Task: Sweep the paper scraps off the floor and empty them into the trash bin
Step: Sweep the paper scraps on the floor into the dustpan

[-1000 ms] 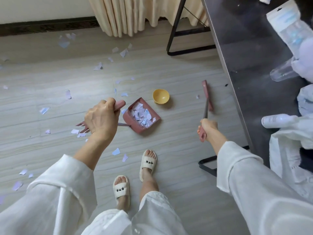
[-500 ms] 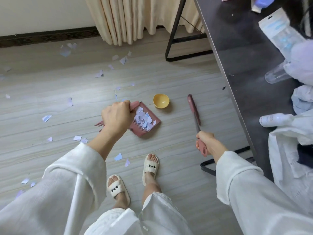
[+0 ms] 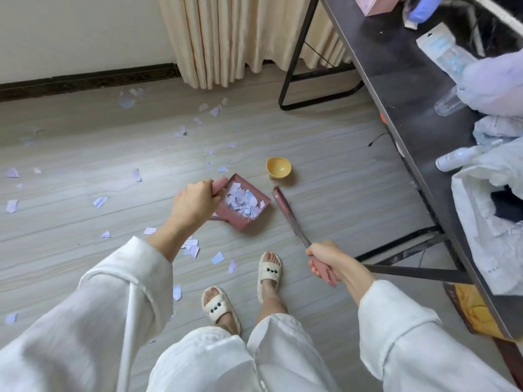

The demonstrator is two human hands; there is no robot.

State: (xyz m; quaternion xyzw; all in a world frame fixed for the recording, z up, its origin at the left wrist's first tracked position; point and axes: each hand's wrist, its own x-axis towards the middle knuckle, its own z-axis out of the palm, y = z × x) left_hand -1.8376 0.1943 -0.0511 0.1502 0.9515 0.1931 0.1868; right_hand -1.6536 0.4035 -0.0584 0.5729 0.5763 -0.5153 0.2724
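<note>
While her left hand (image 3: 195, 203) grips the handle of the pink dustpan (image 3: 242, 204) heaped with paper scraps (image 3: 242, 200), her right hand (image 3: 329, 257) clasps the brush (image 3: 291, 219), its head just beside the pan, more scraps littering the floor (image 3: 85, 154).

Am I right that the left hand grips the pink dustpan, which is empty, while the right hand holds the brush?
Not quite. The head view shows the dustpan loaded with paper scraps, not empty. The rest stands: the left hand grips its handle and the right hand holds the brush.
</note>
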